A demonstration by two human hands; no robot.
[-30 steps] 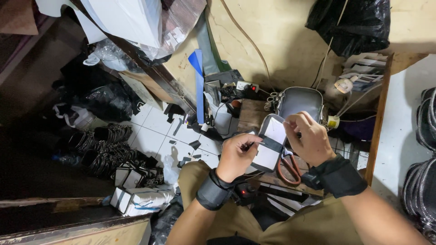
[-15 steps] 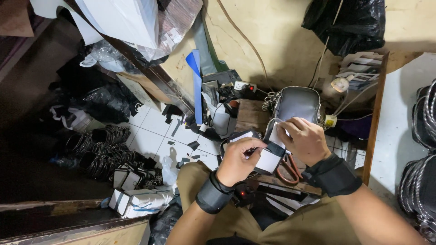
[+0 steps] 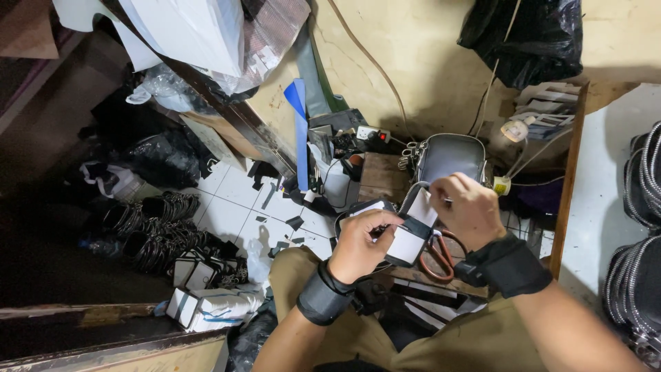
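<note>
Both hands work on a flat white panel with black edging and a zipper strip [image 3: 412,234], held over my lap. My left hand [image 3: 361,244] grips its lower left edge, thumb on the black band. My right hand [image 3: 465,207] pinches the upper right corner of the same piece. Both wrists wear dark wrist wraps. A pair of scissors with reddish handles [image 3: 441,256] lies just under the panel. A finished grey zippered bag [image 3: 449,157] stands upright right behind the hands.
A small wooden block [image 3: 380,176] and a power strip [image 3: 372,134] sit behind the work. Stacks of black parts [image 3: 148,231] and white-wrapped bundles [image 3: 206,308] lie on the tiled floor at left. A wooden board edge [image 3: 568,172] and dark bags [image 3: 637,275] stand at right.
The hands have turned the panel a little and brought it lower and closer together; the right hand's grip has moved along the top edge. The view has shifted slightly.
</note>
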